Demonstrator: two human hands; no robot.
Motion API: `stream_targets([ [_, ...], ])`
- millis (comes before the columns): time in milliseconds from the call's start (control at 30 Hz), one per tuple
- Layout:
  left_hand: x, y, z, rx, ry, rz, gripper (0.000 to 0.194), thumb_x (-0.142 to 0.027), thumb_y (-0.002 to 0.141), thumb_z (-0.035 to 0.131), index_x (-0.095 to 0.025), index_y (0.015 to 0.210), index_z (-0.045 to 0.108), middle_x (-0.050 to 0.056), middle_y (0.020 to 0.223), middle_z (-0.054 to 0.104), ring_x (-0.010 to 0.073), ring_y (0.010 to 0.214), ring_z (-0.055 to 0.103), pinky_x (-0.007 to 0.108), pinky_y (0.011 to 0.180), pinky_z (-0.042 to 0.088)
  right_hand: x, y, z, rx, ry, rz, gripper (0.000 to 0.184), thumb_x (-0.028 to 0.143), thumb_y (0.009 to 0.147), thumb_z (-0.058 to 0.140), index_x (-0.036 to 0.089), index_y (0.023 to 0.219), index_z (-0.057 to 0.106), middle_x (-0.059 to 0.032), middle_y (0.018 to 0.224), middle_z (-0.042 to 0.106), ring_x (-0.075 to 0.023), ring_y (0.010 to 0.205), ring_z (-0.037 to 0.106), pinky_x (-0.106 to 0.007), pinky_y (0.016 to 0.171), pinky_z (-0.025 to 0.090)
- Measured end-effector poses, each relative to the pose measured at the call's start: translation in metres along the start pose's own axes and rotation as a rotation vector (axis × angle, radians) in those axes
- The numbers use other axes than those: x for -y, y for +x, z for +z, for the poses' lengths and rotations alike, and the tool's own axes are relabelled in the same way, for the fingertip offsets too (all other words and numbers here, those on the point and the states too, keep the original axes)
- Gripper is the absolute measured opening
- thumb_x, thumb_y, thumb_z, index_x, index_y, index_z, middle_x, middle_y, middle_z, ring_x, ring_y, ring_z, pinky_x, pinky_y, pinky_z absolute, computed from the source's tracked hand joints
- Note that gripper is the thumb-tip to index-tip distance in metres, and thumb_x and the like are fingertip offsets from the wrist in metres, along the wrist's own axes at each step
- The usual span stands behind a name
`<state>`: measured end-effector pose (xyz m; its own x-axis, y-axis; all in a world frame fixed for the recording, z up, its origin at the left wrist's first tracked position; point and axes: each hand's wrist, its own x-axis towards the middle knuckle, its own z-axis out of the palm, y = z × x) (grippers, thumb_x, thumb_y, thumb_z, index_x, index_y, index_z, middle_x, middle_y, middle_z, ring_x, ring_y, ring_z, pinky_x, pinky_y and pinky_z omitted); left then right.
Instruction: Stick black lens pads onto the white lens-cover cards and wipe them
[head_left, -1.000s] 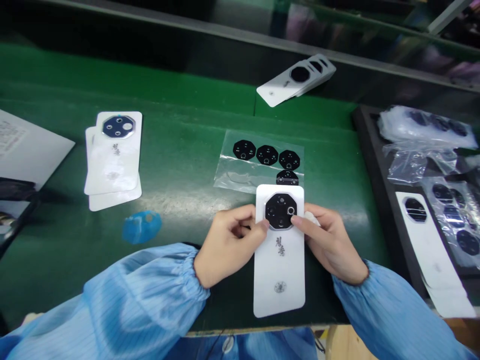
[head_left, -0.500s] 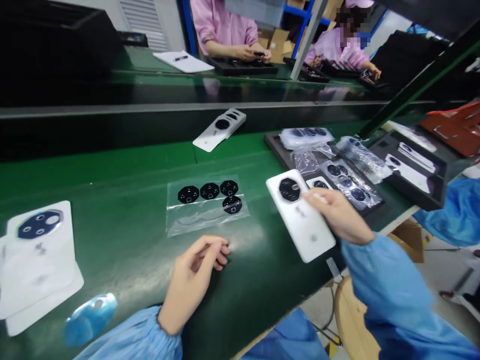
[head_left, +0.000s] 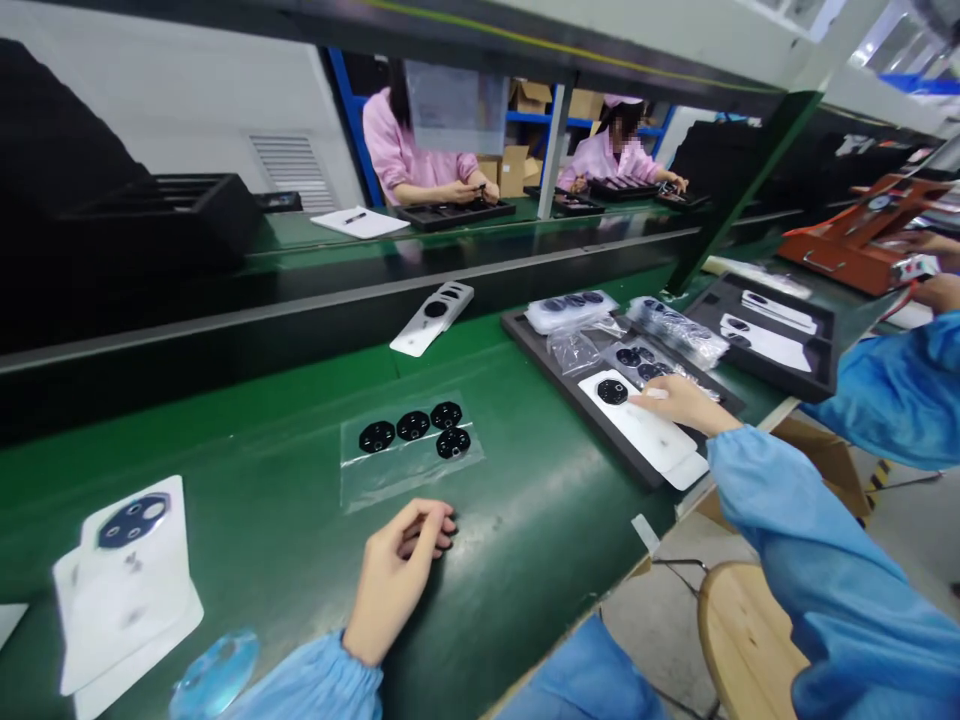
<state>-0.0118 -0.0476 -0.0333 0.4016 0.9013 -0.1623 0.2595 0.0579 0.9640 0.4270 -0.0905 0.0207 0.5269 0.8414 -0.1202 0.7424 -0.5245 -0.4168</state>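
Observation:
My right hand [head_left: 679, 402] pinches the edge of a white phone back panel [head_left: 645, 428] beside its black camera disc. The panel lies over another white panel [head_left: 686, 470] at the near end of a dark tray [head_left: 551, 385]. My left hand [head_left: 401, 570] rests on the green table, fingers loosely curled and thumb against them, with nothing visible inside. Just beyond it is a clear plastic sheet [head_left: 382, 480] bearing several black camera discs [head_left: 412, 425]. Bagged discs [head_left: 574, 308] lie at the tray's far end.
White panels [head_left: 135, 600] are stacked at the left near a blue film piece [head_left: 217, 672]. More panels [head_left: 427, 322] lie by the back ledge. Another dark tray [head_left: 817, 360], an orange press [head_left: 840, 245] and a co-worker's blue sleeve [head_left: 892, 390] are at the right.
My right hand has carried the white panel from above the table onto the tray, laying it over another panel. My left hand stays curled on the table. The view has tilted up.

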Motion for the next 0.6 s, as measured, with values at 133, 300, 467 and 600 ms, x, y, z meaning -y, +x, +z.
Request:
stream_targets([
  [133,0.002,0.003,0.000,-0.059,0.001,0.044,0.032,-0.048,0.087,0.055,-0.016,0.086,0.062,0.005,0.076,0.067,0.0144,0.067,0.063,0.024,0.062,0.052,-0.001,0.002,-0.003,-0.083,-0.180,-0.061,0.038,0.059,0.068,0.066,0.021,0.073,0.067,-0.0107,0.075,0.067,-0.0318,0.081,0.064,-0.035,0.066,0.043],
  [300,0.003,0.009,-0.003,-0.129,-0.019,0.076,0.030,-0.045,0.088,0.054,-0.016,0.085,0.061,0.004,0.075,0.066,0.0147,0.065,0.064,0.024,0.061,0.053,0.000,0.010,0.011,-0.104,-0.175,-0.216,0.051,0.061,0.076,0.055,0.019,0.103,0.068,-0.0122,0.100,0.070,-0.0319,0.088,0.065,-0.039,0.077,0.048],
  [467,0.004,0.010,-0.003,-0.163,0.022,0.102,0.028,-0.043,0.088,0.053,-0.016,0.085,0.061,0.004,0.075,0.066,0.0149,0.066,0.064,0.024,0.061,0.053,0.000,0.010,0.032,-0.017,-0.121,-0.374,0.047,0.054,0.088,0.045,0.030,0.125,0.063,-0.0042,0.124,0.063,-0.0278,0.106,0.061,-0.036,0.089,0.047],
  [600,0.003,0.009,-0.001,-0.155,0.061,0.134,0.026,-0.041,0.089,0.053,-0.016,0.083,0.062,0.004,0.074,0.066,0.0145,0.064,0.064,0.024,0.060,0.052,-0.001,0.007,0.033,0.022,-0.151,-0.393,0.049,0.054,0.090,0.043,0.034,0.132,0.057,-0.0045,0.119,0.065,-0.0283,0.104,0.061,-0.037,0.086,0.048],
])
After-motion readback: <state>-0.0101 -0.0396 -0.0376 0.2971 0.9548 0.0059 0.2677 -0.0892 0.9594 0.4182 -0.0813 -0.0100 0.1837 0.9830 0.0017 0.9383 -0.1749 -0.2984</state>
